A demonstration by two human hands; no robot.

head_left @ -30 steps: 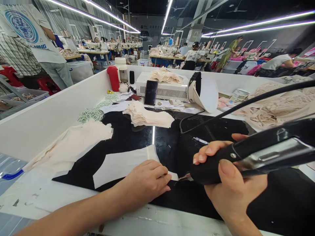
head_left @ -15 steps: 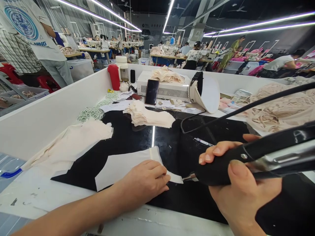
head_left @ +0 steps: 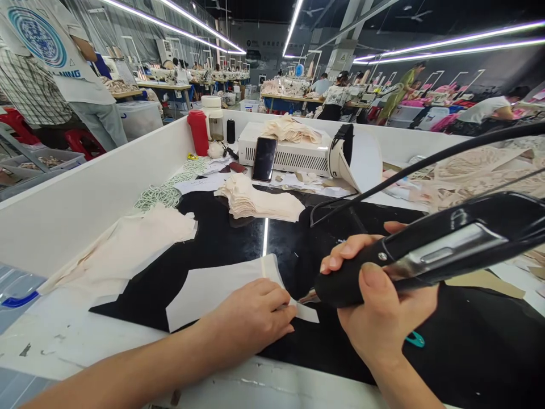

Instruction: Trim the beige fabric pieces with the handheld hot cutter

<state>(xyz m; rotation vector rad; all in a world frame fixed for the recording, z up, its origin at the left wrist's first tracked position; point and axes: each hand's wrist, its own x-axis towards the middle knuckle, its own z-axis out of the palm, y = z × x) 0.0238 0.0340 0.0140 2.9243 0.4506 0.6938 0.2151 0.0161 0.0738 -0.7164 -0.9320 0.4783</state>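
A white cut piece of fabric [head_left: 213, 287] lies flat on the shiny black work surface [head_left: 323, 346], with a narrow cream strip along its right part. My left hand [head_left: 259, 312] presses on its right end, fingers bent and closed together at the edge; what lies under the fingertips is hidden. Wrapped round the dark grip of a black corded hand tool [head_left: 443, 244] is my right hand [head_left: 383, 312], thumb on top. The tool's flat metal tip [head_left: 310, 296] is at the narrow end of the fabric, close to my left fingertips; whether it touches cannot be told.
Stacked cream fabric pieces [head_left: 261, 199] lie farther back, with more cream fabric [head_left: 123, 250] at left. Behind stand a phone [head_left: 264, 159], a white vented box [head_left: 251, 145], a lamp-like white cone [head_left: 361, 159] and a red cup [head_left: 197, 133]. The tool's cable [head_left: 426, 165] arches over the right side.
My right hand has moved left with the tool, bringing its tip from the fabric's far right end closer to my left fingers. A teal object now shows beside my right wrist.
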